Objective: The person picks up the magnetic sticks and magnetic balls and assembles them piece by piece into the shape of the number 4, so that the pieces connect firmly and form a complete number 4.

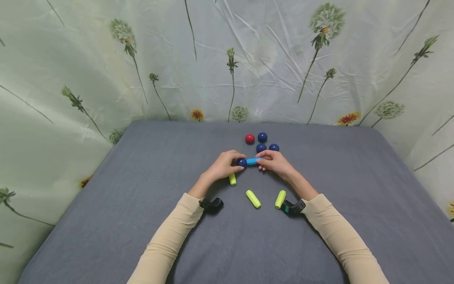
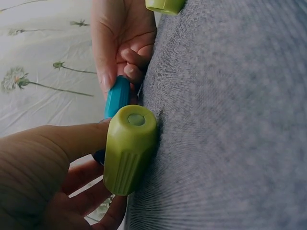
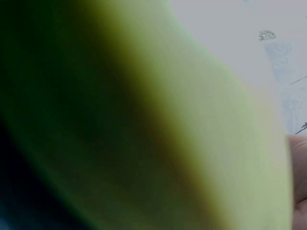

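My left hand [image 1: 223, 164] holds a dark blue ball [image 1: 242, 163] between thumb and fingers. A light blue ribbed stick [image 1: 252, 161] is pinched by my right hand [image 1: 276, 162], its left end against that ball. Just below the left hand lies a yellow-green stick [image 1: 232, 179]; whether it joins the ball cannot be told. In the left wrist view this yellow-green stick [image 2: 130, 148], with a round grey spot on its end, hides most of the ball. A blurred yellow-green surface [image 3: 206, 124] fills most of the right wrist view.
Beyond the hands sit a red ball [image 1: 250, 139] and several dark blue balls [image 1: 262, 137]. Nearer lie two more yellow-green sticks, one in the middle [image 1: 253, 199] and another stick [image 1: 280, 199] touching or close to the right wrist's black strap [image 1: 293, 208]. Grey cloth [image 1: 142, 189] covers the surface.
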The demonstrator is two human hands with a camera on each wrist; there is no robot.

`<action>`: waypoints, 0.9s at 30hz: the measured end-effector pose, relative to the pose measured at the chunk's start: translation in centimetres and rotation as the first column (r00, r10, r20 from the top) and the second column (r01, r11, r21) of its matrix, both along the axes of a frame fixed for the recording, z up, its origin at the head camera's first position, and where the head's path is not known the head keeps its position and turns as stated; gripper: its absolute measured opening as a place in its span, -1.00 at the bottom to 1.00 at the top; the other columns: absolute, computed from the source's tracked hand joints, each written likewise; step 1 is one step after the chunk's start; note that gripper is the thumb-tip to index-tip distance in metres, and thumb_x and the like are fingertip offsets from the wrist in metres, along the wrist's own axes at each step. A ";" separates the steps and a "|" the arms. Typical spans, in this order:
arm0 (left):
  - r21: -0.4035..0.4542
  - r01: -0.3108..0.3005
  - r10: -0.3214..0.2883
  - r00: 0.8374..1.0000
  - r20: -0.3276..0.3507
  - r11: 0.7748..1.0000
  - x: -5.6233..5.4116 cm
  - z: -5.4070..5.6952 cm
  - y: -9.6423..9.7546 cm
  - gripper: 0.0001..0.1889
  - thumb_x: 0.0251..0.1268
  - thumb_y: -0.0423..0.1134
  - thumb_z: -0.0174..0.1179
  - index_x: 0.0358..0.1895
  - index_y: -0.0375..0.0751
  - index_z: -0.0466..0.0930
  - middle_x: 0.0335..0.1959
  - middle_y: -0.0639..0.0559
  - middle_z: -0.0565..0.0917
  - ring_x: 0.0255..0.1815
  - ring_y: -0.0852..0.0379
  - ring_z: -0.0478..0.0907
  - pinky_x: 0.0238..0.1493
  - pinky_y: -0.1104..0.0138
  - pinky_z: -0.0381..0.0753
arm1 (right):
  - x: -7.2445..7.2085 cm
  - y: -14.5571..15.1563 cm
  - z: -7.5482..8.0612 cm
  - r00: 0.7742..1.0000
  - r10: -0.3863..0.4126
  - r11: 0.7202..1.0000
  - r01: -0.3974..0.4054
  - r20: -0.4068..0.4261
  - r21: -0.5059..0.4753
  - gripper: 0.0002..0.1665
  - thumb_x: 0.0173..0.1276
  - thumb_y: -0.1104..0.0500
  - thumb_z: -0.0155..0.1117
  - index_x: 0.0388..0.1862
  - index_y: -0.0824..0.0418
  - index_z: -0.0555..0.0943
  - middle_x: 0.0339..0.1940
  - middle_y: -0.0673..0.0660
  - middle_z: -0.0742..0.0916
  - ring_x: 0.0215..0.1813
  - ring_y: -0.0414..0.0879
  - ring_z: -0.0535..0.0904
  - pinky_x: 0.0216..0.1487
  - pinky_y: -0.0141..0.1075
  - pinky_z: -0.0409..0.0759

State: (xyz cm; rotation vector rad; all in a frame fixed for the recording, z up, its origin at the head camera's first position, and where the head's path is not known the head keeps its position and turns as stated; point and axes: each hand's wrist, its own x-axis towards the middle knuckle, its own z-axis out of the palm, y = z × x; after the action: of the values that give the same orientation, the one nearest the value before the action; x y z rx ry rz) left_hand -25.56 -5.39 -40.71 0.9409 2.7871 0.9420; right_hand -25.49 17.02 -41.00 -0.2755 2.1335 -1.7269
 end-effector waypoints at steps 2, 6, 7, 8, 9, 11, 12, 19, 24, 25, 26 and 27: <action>0.002 -0.009 0.009 1.000 0.001 1.000 0.0 0.0 0.0 -0.63 0.19 -0.24 0.26 0.09 -0.19 0.59 -0.09 -0.10 0.64 -0.13 0.07 0.51 -0.05 0.25 0.47 | 0.0 0.0 0.0 1.000 0.008 1.000 -0.008 -0.010 0.001 -0.60 0.37 0.27 0.11 0.08 0.54 0.40 -0.48 -0.05 0.65 -0.46 -0.33 0.57 -0.36 -0.52 0.54; 0.002 -0.039 0.039 0.999 0.013 0.999 0.0 0.0 0.0 -0.63 0.18 -0.23 0.27 0.08 -0.15 0.60 -0.17 -0.08 0.59 -0.28 0.11 0.40 -0.22 0.35 0.37 | 0.1 0.0 0.1 0.999 0.021 1.000 -0.021 -0.041 0.014 -0.59 0.37 0.25 0.12 0.08 0.52 0.41 -0.42 0.00 0.65 -0.43 -0.31 0.58 -0.34 -0.50 0.56; 0.001 -0.047 0.047 0.999 0.017 0.999 0.0 0.0 0.0 -0.63 0.18 -0.23 0.27 0.08 -0.14 0.60 -0.19 -0.08 0.57 -0.29 0.12 0.38 -0.23 0.36 0.35 | 0.1 0.0 0.0 0.998 0.025 1.000 -0.024 -0.050 0.019 -0.59 0.37 0.24 0.13 0.08 0.52 0.42 -0.40 0.02 0.65 -0.43 -0.30 0.58 -0.34 -0.49 0.56; 0.000 -0.054 0.054 0.998 0.022 0.999 0.0 0.0 -0.1 -0.63 0.18 -0.23 0.27 0.09 -0.13 0.59 -0.19 -0.07 0.56 -0.29 0.13 0.37 -0.24 0.37 0.34 | 0.2 0.0 0.0 0.998 0.027 0.999 -0.026 -0.059 0.027 -0.59 0.37 0.24 0.13 0.08 0.51 0.42 -0.38 0.05 0.66 -0.42 -0.30 0.58 -0.33 -0.48 0.57; -0.002 -0.060 0.060 0.998 0.023 0.998 -0.1 -0.1 -0.1 -0.63 0.18 -0.23 0.27 0.09 -0.12 0.59 -0.19 -0.06 0.56 -0.29 0.14 0.37 -0.25 0.38 0.33 | 0.2 0.1 0.0 0.997 0.030 0.999 -0.028 -0.071 0.036 -0.59 0.37 0.23 0.13 0.09 0.50 0.43 -0.36 0.09 0.66 -0.42 -0.29 0.59 -0.33 -0.47 0.57; -0.001 -0.070 0.070 0.997 0.026 0.998 0.0 -0.2 -0.2 -0.63 0.19 -0.23 0.26 0.10 -0.11 0.59 -0.19 -0.06 0.56 -0.29 0.13 0.37 -0.24 0.38 0.33 | 0.3 0.1 -0.2 0.995 0.037 0.998 -0.032 -0.098 0.053 -0.58 0.37 0.23 0.12 0.10 0.49 0.43 -0.31 0.20 0.66 -0.41 -0.29 0.59 -0.31 -0.46 0.58; 0.002 -0.076 0.076 0.997 0.029 0.997 0.0 -0.2 -0.3 -0.62 0.19 -0.23 0.26 0.10 -0.11 0.59 -0.19 -0.06 0.56 -0.28 0.13 0.38 -0.24 0.37 0.34 | 0.4 0.2 -0.3 0.993 0.038 0.997 -0.031 -0.111 0.065 -0.58 0.38 0.23 0.12 0.11 0.48 0.42 -0.28 0.26 0.66 -0.40 -0.29 0.59 -0.31 -0.46 0.58; -0.016 -0.088 0.088 0.995 0.042 0.996 0.2 -0.3 -0.7 -0.61 0.23 -0.22 0.22 0.15 -0.11 0.55 -0.18 -0.08 0.56 -0.27 0.12 0.38 -0.23 0.36 0.33 | 0.9 0.3 -0.5 0.984 0.047 0.994 -0.030 -0.172 0.101 -0.52 0.36 0.24 0.13 0.19 0.45 0.36 -0.09 0.49 0.60 -0.39 -0.30 0.59 -0.29 -0.43 0.59; -0.031 -0.095 0.096 0.994 0.047 0.995 0.3 -0.2 -0.9 -0.60 0.26 -0.23 0.19 0.18 -0.12 0.52 -0.14 -0.10 0.56 -0.24 0.10 0.38 -0.20 0.34 0.34 | 1.0 0.6 -0.2 0.977 0.040 0.990 -0.010 -0.211 0.142 -0.54 0.34 0.25 0.16 0.17 0.43 0.39 -0.09 0.46 0.63 -0.39 -0.32 0.59 -0.30 -0.43 0.59; -0.033 -0.096 0.098 0.994 0.048 0.995 0.3 -0.2 -0.9 -0.60 0.26 -0.23 0.19 0.19 -0.12 0.52 -0.14 -0.10 0.55 -0.24 0.10 0.37 -0.20 0.34 0.34 | 0.9 0.6 -0.1 0.972 0.035 0.986 0.004 -0.231 0.164 -0.56 0.33 0.25 0.17 0.15 0.42 0.41 -0.11 0.44 0.64 -0.40 -0.32 0.58 -0.32 -0.43 0.58; -0.036 -0.097 0.099 0.994 0.047 0.995 0.3 -0.2 -1.0 -0.59 0.27 -0.23 0.19 0.19 -0.12 0.51 -0.14 -0.10 0.55 -0.25 0.10 0.37 -0.20 0.34 0.33 | 0.9 0.7 0.0 0.968 0.024 0.982 0.023 -0.248 0.185 -0.58 0.32 0.26 0.18 0.12 0.40 0.43 -0.13 0.42 0.65 -0.42 -0.33 0.57 -0.34 -0.44 0.57; -0.038 -0.098 0.100 0.994 0.047 0.994 0.3 -0.3 -1.0 -0.59 0.27 -0.23 0.19 0.20 -0.11 0.51 -0.15 -0.10 0.55 -0.25 0.11 0.36 -0.20 0.34 0.33 | 0.9 0.8 0.1 0.961 0.021 0.978 0.038 -0.277 0.206 -0.60 0.31 0.27 0.19 0.10 0.41 0.45 -0.15 0.40 0.66 -0.44 -0.33 0.55 -0.36 -0.44 0.56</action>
State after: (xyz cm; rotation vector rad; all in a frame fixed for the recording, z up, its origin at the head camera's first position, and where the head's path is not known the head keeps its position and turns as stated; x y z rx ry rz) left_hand -25.23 -6.41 -40.97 0.7705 2.8223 0.9111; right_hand -24.58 17.77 -40.92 -0.4743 2.4980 -1.5241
